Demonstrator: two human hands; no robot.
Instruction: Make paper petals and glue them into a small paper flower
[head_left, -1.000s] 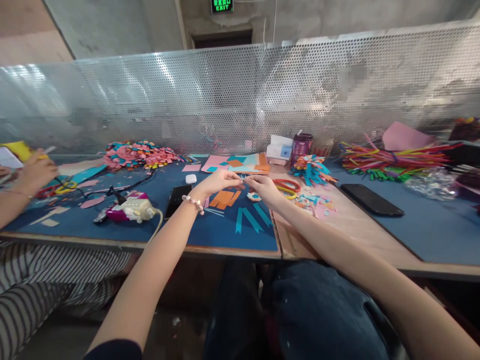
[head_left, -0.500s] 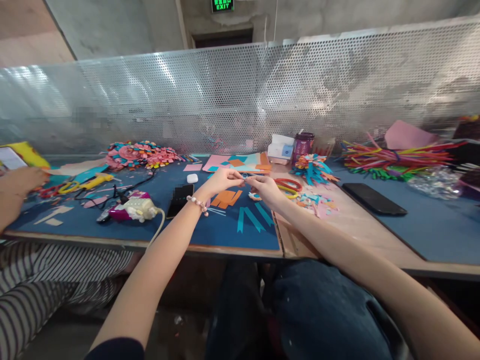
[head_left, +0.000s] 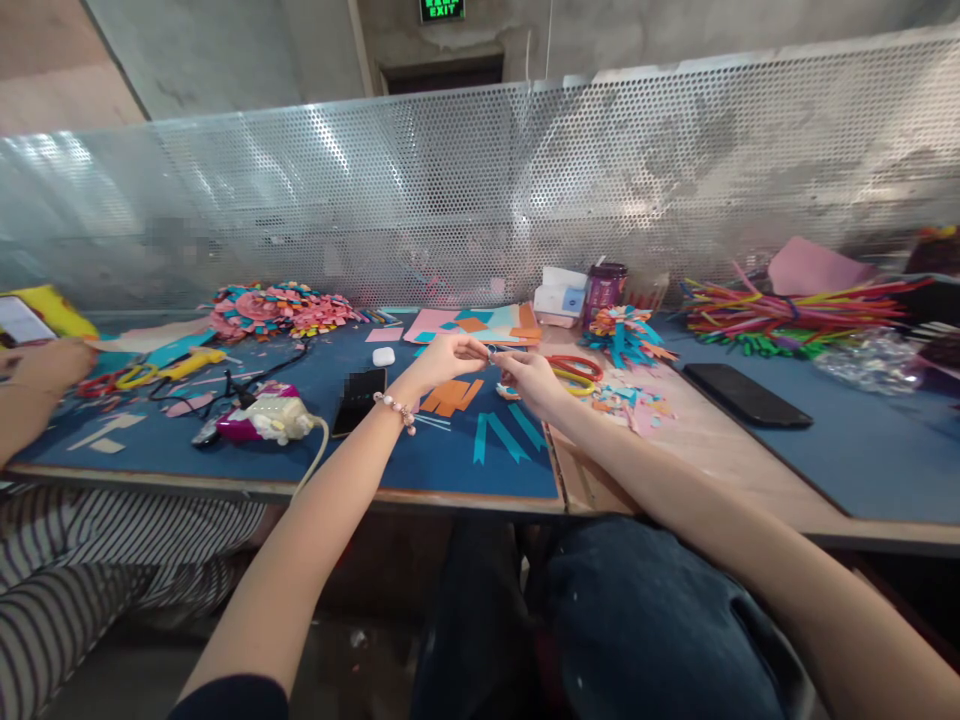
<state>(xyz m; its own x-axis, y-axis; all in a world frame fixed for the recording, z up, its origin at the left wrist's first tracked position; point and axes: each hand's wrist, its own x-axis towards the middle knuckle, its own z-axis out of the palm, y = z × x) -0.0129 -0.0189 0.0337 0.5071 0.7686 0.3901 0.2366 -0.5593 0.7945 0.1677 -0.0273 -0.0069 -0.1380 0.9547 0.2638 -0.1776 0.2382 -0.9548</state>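
My left hand (head_left: pixel 454 358) is closed in a pinch above the blue mat, its fingertips meeting those of my right hand (head_left: pixel 525 372). Between both sets of fingertips is a small pale-blue strip (head_left: pixel 491 354), mostly covered by the fingers; its exact shape is hard to make out. Orange paper strips (head_left: pixel 452 397) lie just below my hands. Nearer the table edge are teal paper strips with notched ends (head_left: pixel 501 437). Some thin pale strips (head_left: pixel 433 422) rest beside my left wrist. A small paper flower (head_left: pixel 508 392) sits partly hidden under my right hand.
Scissors with red and yellow handles (head_left: pixel 574 375) lie right of my hands, near paper scraps (head_left: pixel 637 405). Phones (head_left: pixel 360 400) (head_left: pixel 746 393) flank my arms. A power strip (head_left: pixel 270 415) with cables stands left. A co-worker's hand (head_left: pixel 49 365) is at far left.
The pale-blue loop between my fingertips looked round and open earlier; now less of it shows. My hands stay in place. The co-worker's hand has moved down and left, uncovering a yellow tool.
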